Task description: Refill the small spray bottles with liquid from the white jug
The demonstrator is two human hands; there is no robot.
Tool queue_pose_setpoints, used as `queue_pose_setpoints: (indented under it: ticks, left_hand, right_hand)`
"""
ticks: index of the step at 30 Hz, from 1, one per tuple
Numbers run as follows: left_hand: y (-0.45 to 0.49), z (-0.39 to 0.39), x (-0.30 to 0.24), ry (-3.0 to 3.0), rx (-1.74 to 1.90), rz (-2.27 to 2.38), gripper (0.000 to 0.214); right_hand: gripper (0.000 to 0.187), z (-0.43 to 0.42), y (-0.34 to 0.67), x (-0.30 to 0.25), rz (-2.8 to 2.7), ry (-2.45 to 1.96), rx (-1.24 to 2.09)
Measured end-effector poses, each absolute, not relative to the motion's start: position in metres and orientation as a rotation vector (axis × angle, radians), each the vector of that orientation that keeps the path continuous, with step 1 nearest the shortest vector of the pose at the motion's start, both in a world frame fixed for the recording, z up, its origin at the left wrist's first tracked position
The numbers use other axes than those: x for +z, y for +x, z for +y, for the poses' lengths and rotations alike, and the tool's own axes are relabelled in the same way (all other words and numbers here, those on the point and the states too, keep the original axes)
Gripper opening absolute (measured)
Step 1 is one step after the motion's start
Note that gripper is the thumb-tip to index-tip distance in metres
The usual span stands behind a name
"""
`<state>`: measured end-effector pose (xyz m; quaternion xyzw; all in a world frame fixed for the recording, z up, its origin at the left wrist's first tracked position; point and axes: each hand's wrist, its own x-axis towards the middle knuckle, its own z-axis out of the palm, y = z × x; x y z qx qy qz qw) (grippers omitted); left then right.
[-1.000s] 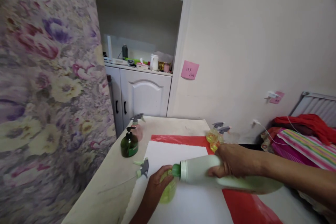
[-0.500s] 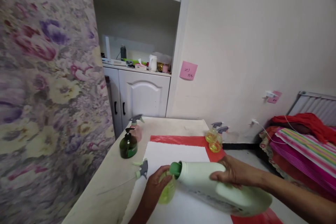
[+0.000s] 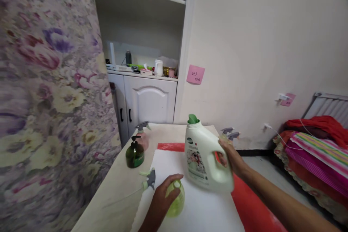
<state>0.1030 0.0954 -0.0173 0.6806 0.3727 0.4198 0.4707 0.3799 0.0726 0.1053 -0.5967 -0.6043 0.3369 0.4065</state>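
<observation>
A pale green detergent jug point(image 3: 197, 156) with an uncapped green spout tilts slightly over the white sheet point(image 3: 209, 210). My right hand point(image 3: 227, 154) is wrapped round its handle. Fingers of my left hand point(image 3: 164, 194) close round a small yellow-green spray bottle point(image 3: 177, 203), whose open neck points up. Left of that hand, a grey and light-green spray head point(image 3: 149, 179) with a thin tube lies on the tabletop.
At the table's left stand a dark green pump bottle point(image 3: 135, 154) and a pink spray bottle point(image 3: 143, 139). Grey-topped spray bottles point(image 3: 230, 135) sit at the right edge, partly behind my right hand. A floral curtain point(image 3: 59, 108) hangs at left, and a wall point(image 3: 261, 50) rises behind.
My right hand has swung the jug from lying nearly level to nearly upright, lifting its spout off the small bottle's neck. The left hand keeps its hold on the bottle.
</observation>
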Motion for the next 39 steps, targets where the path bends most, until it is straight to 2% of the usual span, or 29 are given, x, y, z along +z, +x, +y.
queue_pose_setpoints:
  ticks: [5,12,23,26,29,31,35,37,39]
  left_hand:
    - [0.104,0.090,-0.011,1.670,1.030,0.958,0.030]
    - [0.100,0.089,-0.012,1.671,0.979,0.930,0.032]
    - [0.097,0.088,-0.014,1.693,1.005,0.938,0.035]
    - [0.096,0.088,-0.014,1.682,1.003,0.941,0.036]
    - [0.097,0.088,-0.016,1.678,0.993,0.968,0.037]
    - [0.098,0.088,-0.016,1.656,0.986,0.948,0.036]
    - [0.090,0.092,-0.015,1.622,1.044,0.993,0.044]
    - [0.078,0.098,-0.014,1.714,1.065,1.195,0.047]
    - [0.064,0.107,-0.017,1.920,0.953,1.483,0.046]
  right_hand:
    - [0.070,0.120,0.341,0.068,-1.243,-1.236,0.921]
    - [0.071,0.159,0.306,0.019,-1.063,-1.108,0.923]
    - [0.070,0.166,0.294,-0.010,-1.101,-1.081,0.857]
    - [0.059,0.160,0.304,-0.008,-1.139,-1.085,0.821]
    - [0.029,0.138,0.322,-0.008,-1.150,-1.120,0.736]
    - [0.026,0.115,0.333,-0.014,-1.138,-1.162,0.689]
    - [0.037,0.068,0.328,-0.041,-1.246,-1.176,0.784]
    - [0.058,0.054,0.310,-0.053,-1.412,-1.155,0.936]
    - [0.088,0.048,0.289,-0.058,-1.439,-1.250,1.028]
